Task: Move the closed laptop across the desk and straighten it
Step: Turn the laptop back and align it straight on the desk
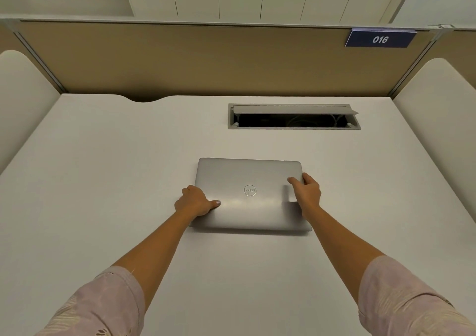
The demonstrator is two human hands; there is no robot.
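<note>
**Both hands gripping the closed laptop at its side edges**

A closed silver laptop (249, 194) is lying flat near the middle of the pale desk (103, 168), lid up, with a round logo showing at the centre of the lid. Its long edges are running roughly parallel to the desk's back edge, with only a slight skew.

The left hand (193, 201) is clasping the laptop's left edge, toward the near corner. Its thumb is lying across the lid, pointing inward, while the fingers are curling down over the side; how far they reach under the machine cannot be made out. The right hand (307, 190) is gripping the right edge, a little farther from the person than the left hand. Its thumb is pressing on top of the lid and its fingers are wrapping around the outer edge. So the laptop is sitting directly between the two hands, held at both short sides, with both forearms stretching out toward it from pale patterned sleeves (401, 299).

Beyond the laptop, farther back on the desk and slightly to the right, a rectangular cable hatch (293, 117) is standing with its flap (293, 109) propped open. On the tan partition (180, 60) behind, a dark blue sign (380, 39) is reading 016.
</note>
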